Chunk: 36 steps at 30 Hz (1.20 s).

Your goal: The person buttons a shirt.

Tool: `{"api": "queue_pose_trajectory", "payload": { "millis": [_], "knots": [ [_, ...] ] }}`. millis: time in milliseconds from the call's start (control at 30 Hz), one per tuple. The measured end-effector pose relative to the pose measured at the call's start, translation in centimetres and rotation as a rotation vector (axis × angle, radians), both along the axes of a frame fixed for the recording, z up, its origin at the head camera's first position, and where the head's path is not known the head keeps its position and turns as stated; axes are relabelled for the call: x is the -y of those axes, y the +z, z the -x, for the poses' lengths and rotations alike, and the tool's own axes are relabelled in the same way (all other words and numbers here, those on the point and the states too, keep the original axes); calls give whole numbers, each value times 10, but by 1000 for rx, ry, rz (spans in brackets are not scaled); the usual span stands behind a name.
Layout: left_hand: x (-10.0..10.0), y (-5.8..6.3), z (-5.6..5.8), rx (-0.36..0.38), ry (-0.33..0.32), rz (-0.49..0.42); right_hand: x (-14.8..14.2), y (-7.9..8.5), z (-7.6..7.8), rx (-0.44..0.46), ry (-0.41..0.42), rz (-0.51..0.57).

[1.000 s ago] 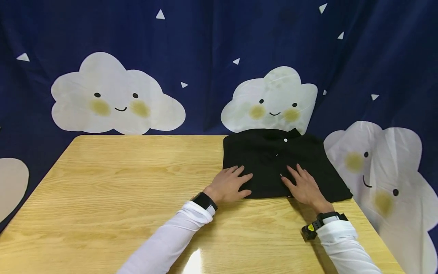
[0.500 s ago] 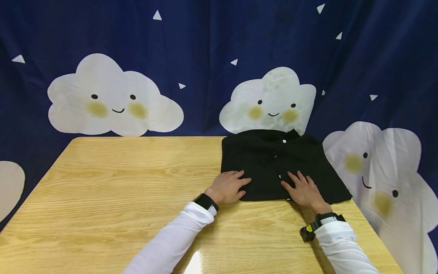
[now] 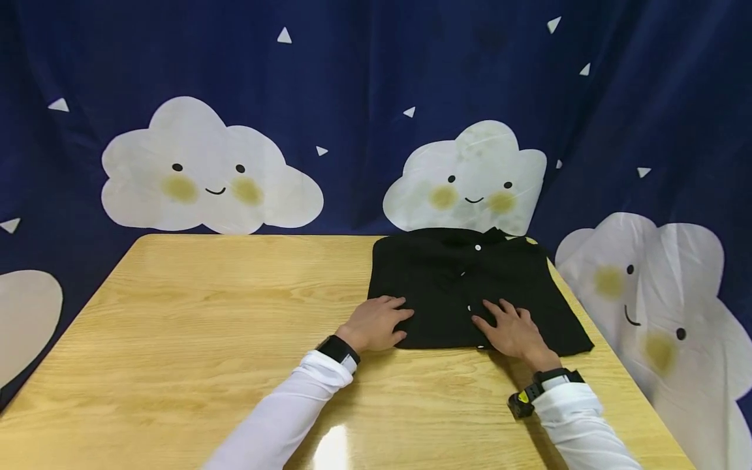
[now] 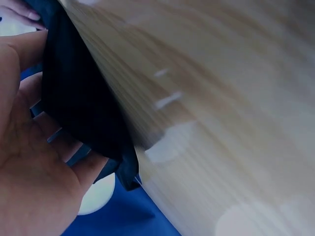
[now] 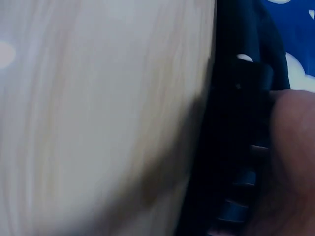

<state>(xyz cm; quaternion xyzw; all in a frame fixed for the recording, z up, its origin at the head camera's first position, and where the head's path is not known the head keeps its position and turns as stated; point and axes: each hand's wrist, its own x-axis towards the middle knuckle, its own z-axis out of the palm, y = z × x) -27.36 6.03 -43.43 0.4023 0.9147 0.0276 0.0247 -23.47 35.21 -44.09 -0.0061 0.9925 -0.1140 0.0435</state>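
Observation:
A black button-up shirt (image 3: 437,281), folded into a wide flat shape, lies at the table's back right with its collar at the far side. White buttons (image 3: 478,247) run down its front. My left hand (image 3: 376,324) rests on its near left corner, fingers spread on the cloth. In the left wrist view those fingers (image 4: 64,142) lie relaxed against the black fabric. My right hand (image 3: 516,333) rests on the near edge just right of the button line, fingers spread. The right wrist view shows that hand's thumb side (image 5: 298,147) beside the dark cloth.
The wooden table (image 3: 205,339) stretches out to the left and front. A strip of its right edge shows beside the shirt. Behind hangs a dark blue curtain (image 3: 346,78) with printed smiling clouds (image 3: 211,176) and white triangles.
Both hands have moved slightly left and the shirt has slid with them. Its right side, earlier over the table's right edge, now lies inside it. The head view has shifted a little.

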Motion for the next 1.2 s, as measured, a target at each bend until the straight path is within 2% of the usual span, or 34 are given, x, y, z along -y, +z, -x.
{"api": "queue_pose_trajectory", "payload": {
  "millis": [167,367,567,800,1000,1200],
  "knots": [
    [29,-2,-5,9,2,-28,22,2,-4,-7,56,-17],
    [64,-5,-11,40,25,-87,51,0,-7,-25,120,-108],
    [90,-1,-18,75,59,-149,77,-1,-9,-93,189,-206],
    [121,2,-31,121,97,-182,109,-3,-18,-161,241,-270],
    [147,4,-39,114,114,-196,135,-2,-28,-231,304,-331],
    [172,4,-50,123,140,-236,158,1,-36,-250,359,-349]
  ]
}}
